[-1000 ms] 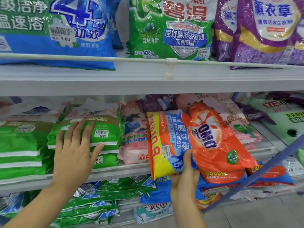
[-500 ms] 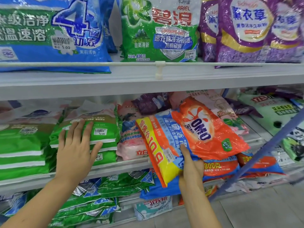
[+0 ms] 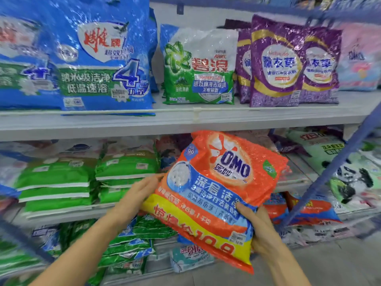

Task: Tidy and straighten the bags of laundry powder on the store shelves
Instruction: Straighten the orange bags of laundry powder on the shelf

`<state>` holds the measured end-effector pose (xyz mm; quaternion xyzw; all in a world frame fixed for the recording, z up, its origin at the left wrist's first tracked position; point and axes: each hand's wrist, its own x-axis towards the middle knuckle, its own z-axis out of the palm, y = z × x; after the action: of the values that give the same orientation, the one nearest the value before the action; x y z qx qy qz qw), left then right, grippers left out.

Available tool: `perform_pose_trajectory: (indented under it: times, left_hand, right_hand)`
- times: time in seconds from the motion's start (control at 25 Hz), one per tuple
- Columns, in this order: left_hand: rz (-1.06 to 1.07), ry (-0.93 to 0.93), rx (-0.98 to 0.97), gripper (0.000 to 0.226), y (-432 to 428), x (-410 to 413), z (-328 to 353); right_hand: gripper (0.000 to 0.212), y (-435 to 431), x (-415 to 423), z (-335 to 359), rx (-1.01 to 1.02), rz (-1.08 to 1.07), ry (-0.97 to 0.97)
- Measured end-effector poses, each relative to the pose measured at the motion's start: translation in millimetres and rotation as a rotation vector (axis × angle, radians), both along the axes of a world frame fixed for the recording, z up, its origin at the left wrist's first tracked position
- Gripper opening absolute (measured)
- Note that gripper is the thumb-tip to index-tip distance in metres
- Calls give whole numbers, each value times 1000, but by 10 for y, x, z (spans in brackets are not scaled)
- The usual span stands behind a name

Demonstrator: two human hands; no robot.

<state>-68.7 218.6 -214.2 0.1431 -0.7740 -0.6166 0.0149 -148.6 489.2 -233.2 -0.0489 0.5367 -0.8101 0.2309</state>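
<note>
An orange OMO bag [image 3: 218, 182] with a blue and yellow lower band hangs upright in front of the middle shelf [image 3: 144, 124]. My right hand [image 3: 259, 230] grips its lower right edge, thumb on the front. Against the bag's left edge lies my left hand [image 3: 140, 195], fingers curled on it. On the top shelf stand blue bags [image 3: 99, 58], a green and white Ariel bag [image 3: 198, 67] and purple bags [image 3: 276, 62]. Stacks of green bags [image 3: 57, 182] lie flat on the middle shelf at the left.
More orange and blue bags [image 3: 305, 209] lie behind the held bag at the right. A blue slanted rack strut [image 3: 334, 168] crosses the right side. White and green bags [image 3: 334, 162] lie far right. Green bags [image 3: 127, 244] fill the lowest shelf above the grey floor [image 3: 329, 265].
The OMO bag has been lifted off the middle shelf and turned upright. My left hand left the green stack and came onto the bag's left edge. The view tilted upward.
</note>
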Motion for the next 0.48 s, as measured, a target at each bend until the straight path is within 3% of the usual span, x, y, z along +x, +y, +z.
perform_pose_trajectory:
  times: [0.04,0.12,0.2,0.28,0.44,0.48]
  left_hand:
    - [-20,-18,62,38,67,46,79]
    - [-65,-20,42,78,172,158,238]
    - [-105,34,22,98,278,324,369]
    - [-80,121,90,96,394,462,521]
    - [99,340,173,86,479,549,889]
    - [134,410,172,92,448,529,975]
  right_hand:
    - [109,28,21,67,22,41,20]
    - [109,72,69,207,98,105,83]
    - [109,96,84,370,201,154,179]
    - [107,94,79,586,287,201,284]
    - [65,6,22,1160,366,247,478]
    - [70,-34,1,1284,393,248,524]
